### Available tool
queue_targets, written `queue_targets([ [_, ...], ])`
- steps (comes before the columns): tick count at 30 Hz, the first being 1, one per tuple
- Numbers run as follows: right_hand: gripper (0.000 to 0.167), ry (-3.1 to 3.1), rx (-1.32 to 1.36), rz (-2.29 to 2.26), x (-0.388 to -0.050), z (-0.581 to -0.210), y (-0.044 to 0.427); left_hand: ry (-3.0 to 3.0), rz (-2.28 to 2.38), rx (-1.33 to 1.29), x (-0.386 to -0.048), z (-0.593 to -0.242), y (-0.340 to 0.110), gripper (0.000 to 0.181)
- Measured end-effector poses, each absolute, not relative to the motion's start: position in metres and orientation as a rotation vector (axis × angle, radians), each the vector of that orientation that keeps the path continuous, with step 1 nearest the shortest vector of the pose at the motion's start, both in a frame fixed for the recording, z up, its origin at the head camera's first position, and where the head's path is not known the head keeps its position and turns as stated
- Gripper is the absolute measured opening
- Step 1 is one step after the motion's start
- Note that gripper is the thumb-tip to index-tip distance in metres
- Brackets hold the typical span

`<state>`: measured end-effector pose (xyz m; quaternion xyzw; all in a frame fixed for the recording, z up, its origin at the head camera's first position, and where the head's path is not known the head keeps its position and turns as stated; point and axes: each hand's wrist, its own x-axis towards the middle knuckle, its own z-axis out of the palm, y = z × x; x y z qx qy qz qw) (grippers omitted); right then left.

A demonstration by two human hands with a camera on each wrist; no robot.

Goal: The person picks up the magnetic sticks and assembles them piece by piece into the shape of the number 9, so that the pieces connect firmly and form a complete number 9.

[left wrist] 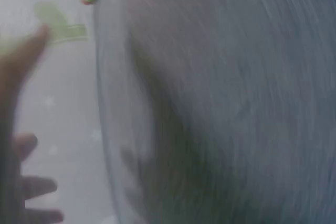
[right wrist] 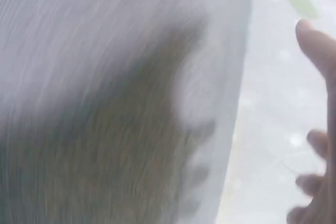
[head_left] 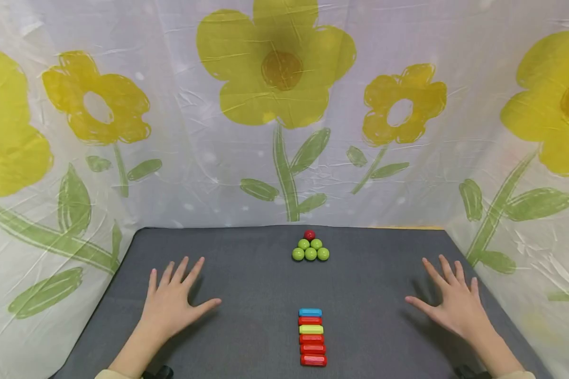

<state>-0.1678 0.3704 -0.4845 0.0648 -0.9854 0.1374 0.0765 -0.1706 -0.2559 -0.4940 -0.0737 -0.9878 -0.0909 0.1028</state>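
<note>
My left hand (head_left: 170,305) is spread above the left side of the dark table, holding nothing. On the right side, my right hand (head_left: 457,305) is likewise spread, its fingers apart and a shadow beneath it. Between them, nearer the front, lies a column of short sticks: a blue stick (head_left: 310,312), a red stick (head_left: 310,320), a yellow stick (head_left: 311,329) and several more red ones. Behind them, green balls (head_left: 310,254) form a triangle with a red ball (head_left: 310,235) at its far tip. Both wrist views are blurred.
The dark cloth-covered table (head_left: 227,247) reaches back to a hanging white curtain (head_left: 185,158) printed with yellow flowers, which also runs down both sides. Dark bands show at both wrists.
</note>
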Motion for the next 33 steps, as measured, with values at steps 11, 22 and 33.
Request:
queue_targets([
  [11,0.087,-2.638,0.345,0.91,-0.165,-0.517,0.311,-2.777,-0.949,-0.318,-0.176,-0.513,-0.218,0.087],
  [22,0.044,-2.511,0.314,1.364,-0.178,-0.535,0.24,-2.757,-1.302,-0.476,-0.185,-0.535,-0.145,0.066],
  [33,0.021,-2.572,0.414,1.656,-0.199,-0.542,0.198,-2.697,-1.602,-0.629,-0.206,-0.531,-0.094,0.035],
])
